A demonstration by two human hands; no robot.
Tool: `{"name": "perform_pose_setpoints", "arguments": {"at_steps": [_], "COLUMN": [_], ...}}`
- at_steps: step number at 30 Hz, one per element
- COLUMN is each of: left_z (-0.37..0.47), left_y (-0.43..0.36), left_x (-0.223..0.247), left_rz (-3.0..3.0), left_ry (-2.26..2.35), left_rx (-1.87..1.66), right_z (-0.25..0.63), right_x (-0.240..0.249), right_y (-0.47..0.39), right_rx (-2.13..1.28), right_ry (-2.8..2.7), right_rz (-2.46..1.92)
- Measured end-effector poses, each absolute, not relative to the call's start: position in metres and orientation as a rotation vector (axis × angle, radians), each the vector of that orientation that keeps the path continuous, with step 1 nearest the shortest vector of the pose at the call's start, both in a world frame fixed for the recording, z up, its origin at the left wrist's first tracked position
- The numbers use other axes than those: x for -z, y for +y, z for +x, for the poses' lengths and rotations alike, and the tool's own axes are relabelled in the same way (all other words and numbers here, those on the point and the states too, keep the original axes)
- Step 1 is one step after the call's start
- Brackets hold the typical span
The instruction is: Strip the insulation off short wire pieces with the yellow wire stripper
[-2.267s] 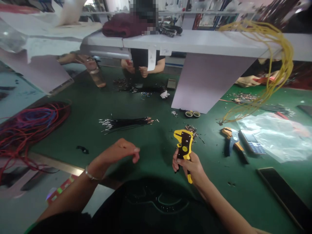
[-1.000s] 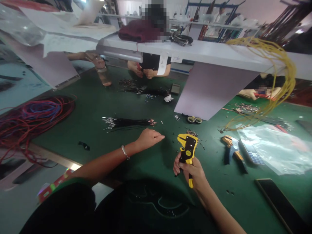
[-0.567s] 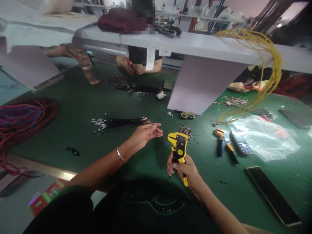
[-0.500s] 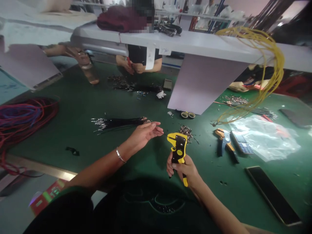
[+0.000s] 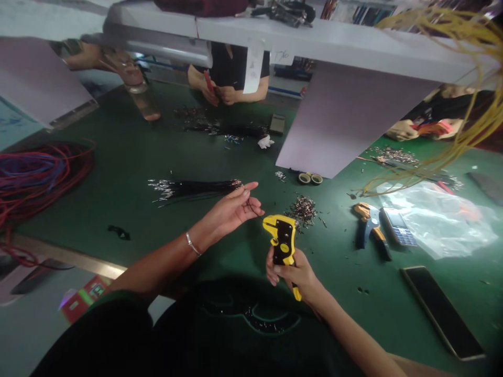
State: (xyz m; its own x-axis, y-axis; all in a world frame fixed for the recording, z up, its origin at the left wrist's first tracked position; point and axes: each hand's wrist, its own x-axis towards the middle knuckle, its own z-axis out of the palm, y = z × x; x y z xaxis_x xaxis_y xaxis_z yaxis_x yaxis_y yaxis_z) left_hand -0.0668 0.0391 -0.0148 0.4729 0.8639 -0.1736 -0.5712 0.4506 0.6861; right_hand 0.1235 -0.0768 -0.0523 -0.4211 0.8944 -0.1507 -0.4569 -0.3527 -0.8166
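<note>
My left hand (image 5: 231, 212) has its thumb and fingers loosely together around a thin dark strand that looks like a black wire (image 5: 254, 208), partly hidden by the fingers. My right hand (image 5: 294, 272) is wrapped round the handles of a yellow and black wire stripper (image 5: 283, 235), its jaws tilted up and left, close to my left fingertips. A bundle of black wires (image 5: 196, 188) lies on the green table (image 5: 137, 220) just beyond my left hand. Small cut pieces (image 5: 304, 209) are heaped beyond the stripper.
Orange and blue pliers (image 5: 369, 225), a keypad phone (image 5: 398, 226), a clear plastic bag (image 5: 451, 220) and a dark smartphone (image 5: 442, 311) lie right. Red and blue wire coils (image 5: 35, 175) lie left. Yellow wires (image 5: 471, 120) hang from the shelf (image 5: 353, 47). Other people's hands work across the table.
The view has shifted, so the shelf sits higher. The stripper's jaws have come nearer to my left fingertips. Both hands keep much the same pose.
</note>
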Motion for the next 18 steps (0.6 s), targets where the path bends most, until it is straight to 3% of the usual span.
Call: {"name": "perform_pose_setpoints", "arguments": {"at_steps": [8,18], "left_z": [-0.069,-0.069], "left_y": [0.037,0.039], "left_x": [0.016,0.016], "left_rz": [0.707,0.849], "left_ry": [0.623,0.695], "left_rx": [-0.82,-0.756], "right_z": [0.115,0.115], "right_x": [0.046,0.041], "right_y": [-0.08,-0.076], "right_rx": [-1.76,-1.683], "right_ry": [-1.285,-1.429], "right_rz": [-1.104,-1.127]}}
